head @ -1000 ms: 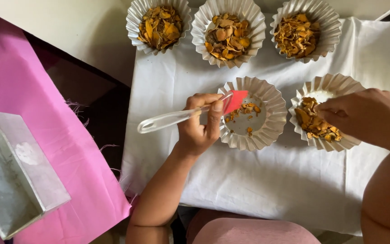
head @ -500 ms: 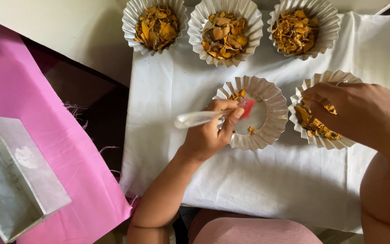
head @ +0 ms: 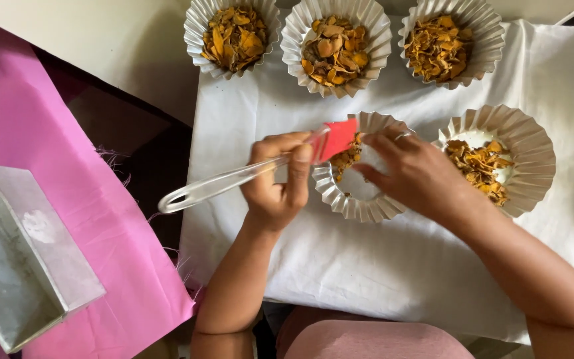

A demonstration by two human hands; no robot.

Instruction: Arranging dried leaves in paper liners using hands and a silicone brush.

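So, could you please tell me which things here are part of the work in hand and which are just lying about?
In hand:
- left hand holding clear-handled red silicone spatula
- right hand over near fluted paper cup
- its yellow dried flakes

Lying about:
- open metal tin
- pink cloth
- three filled cups behind

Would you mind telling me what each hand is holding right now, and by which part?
The left hand grips the spatula on its clear handle, near the red blade. The right hand holds nothing visible, hovering over the fluted paper cup.
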